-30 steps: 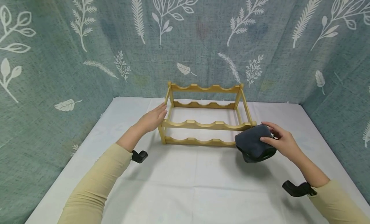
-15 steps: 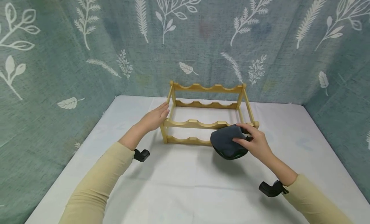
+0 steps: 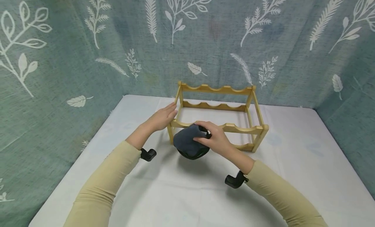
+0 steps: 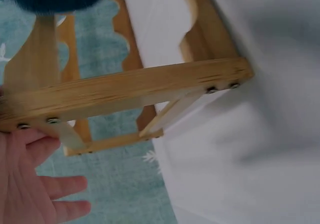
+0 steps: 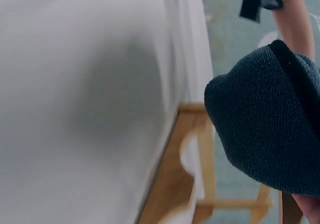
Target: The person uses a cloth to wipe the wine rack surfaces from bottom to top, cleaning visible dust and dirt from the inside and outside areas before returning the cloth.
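Note:
A light wooden wine rack [image 3: 244, 130] with scalloped rails stands on the white-covered table. My left hand [image 3: 161, 119] rests at the rack's left end with its fingers straight. In the left wrist view, that hand [image 4: 30, 184] lies against the side bar [image 4: 135, 83], fingers spread below it. My right hand [image 3: 216, 139] pinches a dark blue fuzzy cloth [image 3: 187, 140] with a black edge band, thumb in front. The cloth lies over the left part of the front upper rail and hides it. The right wrist view shows the cloth [image 5: 265, 119] bunched up close.
The white tablecloth [image 3: 175, 194] spreads in front of the rack and to both sides. Behind it hangs a green-blue curtain [image 3: 158, 64] with white leaf prints. A black wrist mount [image 3: 147, 154] sits on the left wrist, another mount [image 3: 235, 180] on the right.
My right hand has carried the cloth leftward along the front upper rail, from its right end to near its left end. My left hand has stayed at the rack's left side.

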Available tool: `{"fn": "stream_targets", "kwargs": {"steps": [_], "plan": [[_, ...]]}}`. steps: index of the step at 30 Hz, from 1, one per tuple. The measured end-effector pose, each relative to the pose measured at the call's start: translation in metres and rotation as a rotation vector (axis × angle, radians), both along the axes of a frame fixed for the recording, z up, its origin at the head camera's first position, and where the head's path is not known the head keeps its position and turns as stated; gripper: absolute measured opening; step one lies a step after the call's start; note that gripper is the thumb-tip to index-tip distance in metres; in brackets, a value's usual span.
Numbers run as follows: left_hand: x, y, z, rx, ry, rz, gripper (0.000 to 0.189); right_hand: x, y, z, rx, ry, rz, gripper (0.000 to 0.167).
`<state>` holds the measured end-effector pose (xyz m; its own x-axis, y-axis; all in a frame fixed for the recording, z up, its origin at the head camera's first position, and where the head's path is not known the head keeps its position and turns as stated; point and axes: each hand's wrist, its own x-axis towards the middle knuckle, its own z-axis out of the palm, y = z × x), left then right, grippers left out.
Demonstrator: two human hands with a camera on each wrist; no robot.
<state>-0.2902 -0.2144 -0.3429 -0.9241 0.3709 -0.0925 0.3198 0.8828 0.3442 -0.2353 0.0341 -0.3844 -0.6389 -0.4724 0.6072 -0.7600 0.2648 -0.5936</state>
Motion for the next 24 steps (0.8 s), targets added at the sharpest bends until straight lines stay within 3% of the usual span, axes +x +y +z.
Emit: {"fn": "stream_targets", "kwargs": {"steps": [5, 12, 17, 24], "plan": [[-0.001, 0.001, 0.006, -0.079, 0.001, -0.012, 0.056, -0.006, -0.033, 0.0, 0.036, 0.056, 0.001, 0.047], [0.0, 0.002, 0.006, -0.123, 0.008, 0.027, 0.055, -0.007, -0.054, -0.001, 0.073, 0.124, -0.096, 0.046], [0.0, 0.002, 0.004, -0.088, 0.014, 0.017, 0.055, 0.0, -0.048, 0.001, 0.07, 0.164, -0.171, 0.045], [0.001, 0.003, 0.003, -0.058, 0.024, 0.0, 0.054, 0.005, -0.01, 0.0, 0.04, 0.173, -0.201, 0.046]]}}
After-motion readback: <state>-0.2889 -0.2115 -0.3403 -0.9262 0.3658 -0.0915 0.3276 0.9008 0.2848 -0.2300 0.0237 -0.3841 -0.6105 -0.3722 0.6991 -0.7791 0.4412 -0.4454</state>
